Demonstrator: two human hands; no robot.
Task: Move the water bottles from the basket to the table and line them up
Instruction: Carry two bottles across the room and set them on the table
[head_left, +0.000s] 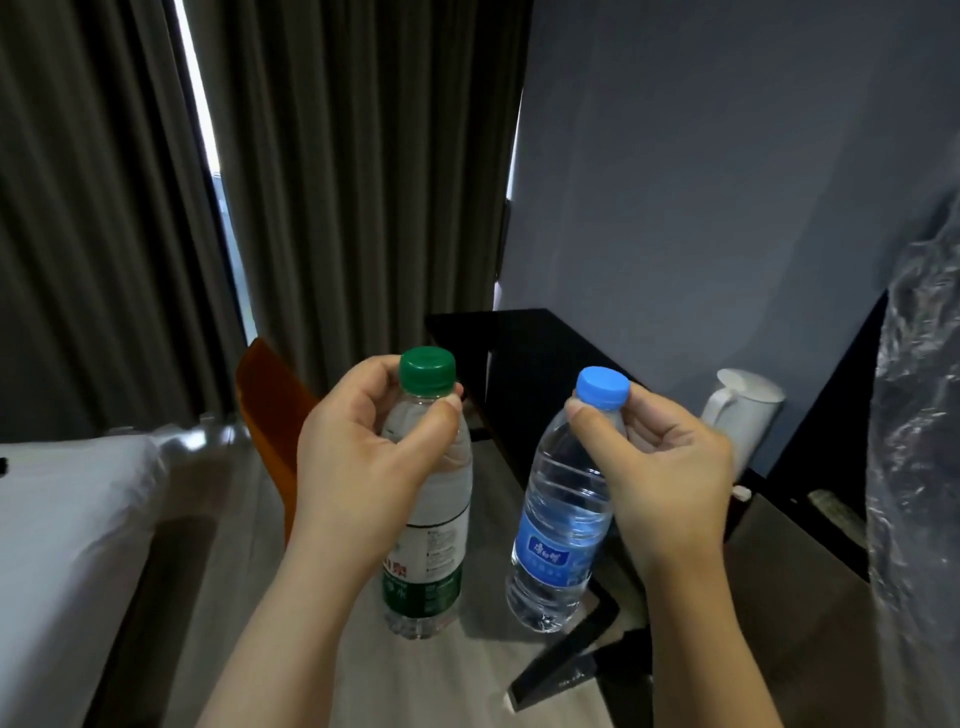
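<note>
My left hand (358, 462) pinches the neck of a clear water bottle with a green cap and green label (431, 525), held upright in the air. In my right hand (670, 473), gripped by the neck, hangs a clear bottle with a blue cap and blue label (561, 525), tilted slightly. Both bottles hang above the floor, side by side and apart. A dark table (540, 343) stands behind them against the wall. No basket is in view.
A white kettle (743, 410) stands on the dark table at the right. Crinkled clear plastic (919, 441) fills the right edge. A bed with white sheets (67, 519) lies at the left, an orange chair (270, 415) by the grey curtains (337, 182).
</note>
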